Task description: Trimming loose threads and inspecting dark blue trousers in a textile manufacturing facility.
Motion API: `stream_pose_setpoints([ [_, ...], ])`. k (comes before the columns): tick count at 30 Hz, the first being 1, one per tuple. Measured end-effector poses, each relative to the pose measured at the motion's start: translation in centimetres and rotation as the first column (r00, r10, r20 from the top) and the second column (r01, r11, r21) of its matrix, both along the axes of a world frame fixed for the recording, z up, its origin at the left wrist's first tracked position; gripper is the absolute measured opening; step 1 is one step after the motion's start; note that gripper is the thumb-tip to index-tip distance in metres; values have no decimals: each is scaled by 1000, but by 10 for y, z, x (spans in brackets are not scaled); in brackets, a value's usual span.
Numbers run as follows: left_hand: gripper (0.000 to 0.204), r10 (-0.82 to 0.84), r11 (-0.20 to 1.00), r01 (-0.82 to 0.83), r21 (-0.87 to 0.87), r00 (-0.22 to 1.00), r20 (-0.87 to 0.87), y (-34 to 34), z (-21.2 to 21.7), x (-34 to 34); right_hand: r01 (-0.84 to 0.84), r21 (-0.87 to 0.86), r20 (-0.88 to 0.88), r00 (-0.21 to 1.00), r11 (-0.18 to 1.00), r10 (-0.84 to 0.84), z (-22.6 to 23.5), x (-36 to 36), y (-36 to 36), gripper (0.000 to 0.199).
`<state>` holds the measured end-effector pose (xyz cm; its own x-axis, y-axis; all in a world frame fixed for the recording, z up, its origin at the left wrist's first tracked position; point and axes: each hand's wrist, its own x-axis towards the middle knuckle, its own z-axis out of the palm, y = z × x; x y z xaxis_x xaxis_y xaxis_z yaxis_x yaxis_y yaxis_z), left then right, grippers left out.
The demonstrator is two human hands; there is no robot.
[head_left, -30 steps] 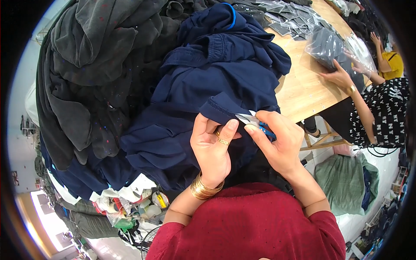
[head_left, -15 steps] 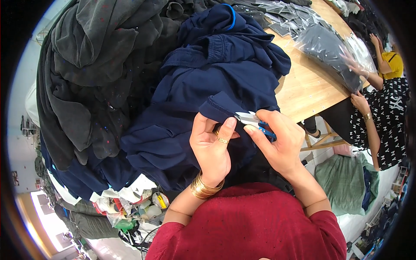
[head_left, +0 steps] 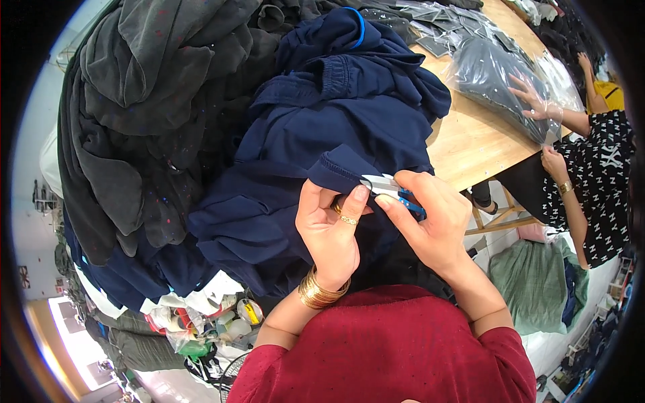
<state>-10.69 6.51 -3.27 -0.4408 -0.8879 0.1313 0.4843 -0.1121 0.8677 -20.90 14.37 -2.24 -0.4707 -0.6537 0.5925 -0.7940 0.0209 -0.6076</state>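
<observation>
My left hand (head_left: 334,225) pinches the stitched hem of a navy blue garment (head_left: 339,111), holding a folded edge up. In my right hand (head_left: 430,211) is a small pair of thread snips (head_left: 381,183) with silvery blades and a blue handle. The blade tips touch the hem just above my left thumb. Most of the garment lies heaped beyond my hands, with a gathered waistband and a bright blue edge at its far end. My right fingers partly cover the snips' handle.
A pile of dark grey garments (head_left: 141,121) rises at the left. On the wooden table (head_left: 480,151) at the right lie clear-bagged dark garments (head_left: 494,77). A co-worker in a black patterned top (head_left: 591,188) handles one bag. A green cloth bundle (head_left: 531,285) sits on the floor.
The snips' tips have shifted slightly left along the hem, my right hand moving with them. At the right, the co-worker's far hand has moved left over the bag.
</observation>
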Motion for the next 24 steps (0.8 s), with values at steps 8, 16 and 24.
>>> stream_pose_setpoints([
  [8, 30, -9, 1000, 9, -8, 1000, 10, 0, -1, 1, 0, 0, 14, 1000, 1000, 0, -3, 0, 2, 19],
  [16, 29, -12, 1000, 12, -11, 1000, 2, -2, -1, 0, -4, 80, 63, 998, 997, -1, 4, 0, 6, 24],
  [24, 28, 27, 995, -26, -92, 1000, 7, 1, -4, 0, 5, 7, 6, 1000, 1000, -5, 1, 0, 2, 22],
])
